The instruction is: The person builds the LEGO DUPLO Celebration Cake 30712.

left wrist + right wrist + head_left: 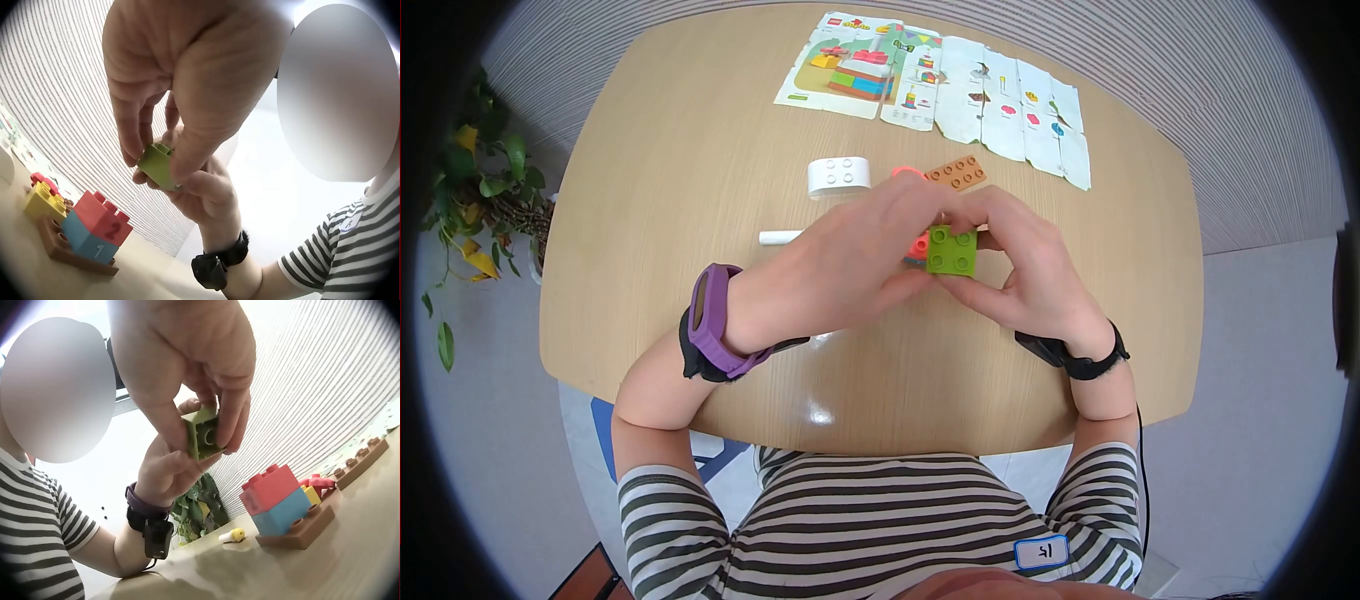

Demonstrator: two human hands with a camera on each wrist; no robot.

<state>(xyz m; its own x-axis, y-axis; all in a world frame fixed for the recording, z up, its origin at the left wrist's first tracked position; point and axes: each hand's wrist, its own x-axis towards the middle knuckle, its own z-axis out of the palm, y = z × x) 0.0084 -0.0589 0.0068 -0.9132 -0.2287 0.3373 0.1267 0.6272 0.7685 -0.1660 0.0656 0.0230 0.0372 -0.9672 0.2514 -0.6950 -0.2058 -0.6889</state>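
Note:
A green brick [952, 251] with four studs is held up between both hands. The left hand [855, 255] pinches it from one side, and the right hand [1025, 260] grips the other with thumb and fingers. In the right wrist view the hollow underside of the green brick [206, 435] shows. Beneath the hands, a brown plate [75, 250] carries a blue brick [87, 237] marked 1, with a red brick [103, 215] marked 2 on top. Beside them is a yellow brick [44, 201] with a red piece [44, 181] near it. The hands hide much of this stack in the head view.
Behind the hands lie a white brick [838, 177] and a light brown studded plate [957, 173]. A white stick-shaped piece [780, 238] is left of the hands; its yellow tip [238, 534] shows in the right wrist view. A creased instruction sheet [960, 90] lies at the table's far side.

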